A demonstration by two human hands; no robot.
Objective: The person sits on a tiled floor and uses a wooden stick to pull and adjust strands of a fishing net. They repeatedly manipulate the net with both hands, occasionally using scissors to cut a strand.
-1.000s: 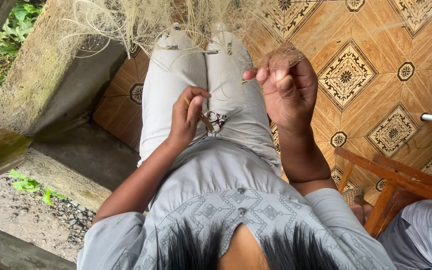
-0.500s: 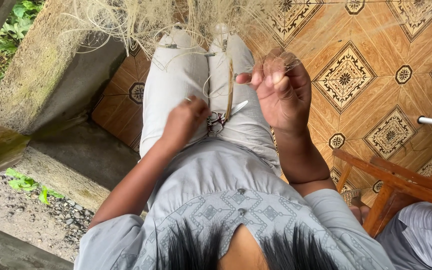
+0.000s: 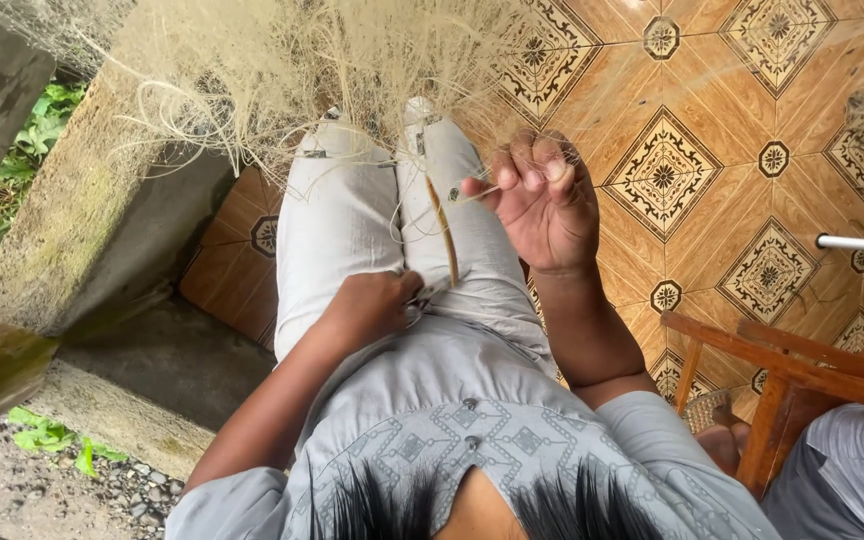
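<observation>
Fibre strands (image 3: pixel 432 215) stretch over my lap: right hand (image 3: pixel 547 205) fingers pinch their upper end, raised; left hand (image 3: pixel 372 305), closed, pins the lower end at my thigh. Step looks like twisting; next needs steady tension.

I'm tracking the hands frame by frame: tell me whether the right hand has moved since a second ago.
Yes. The right hand has shifted slightly up the lap toward the knees, measured against the pale trousers, and its fingers now pinch pale fibre strands.
</observation>
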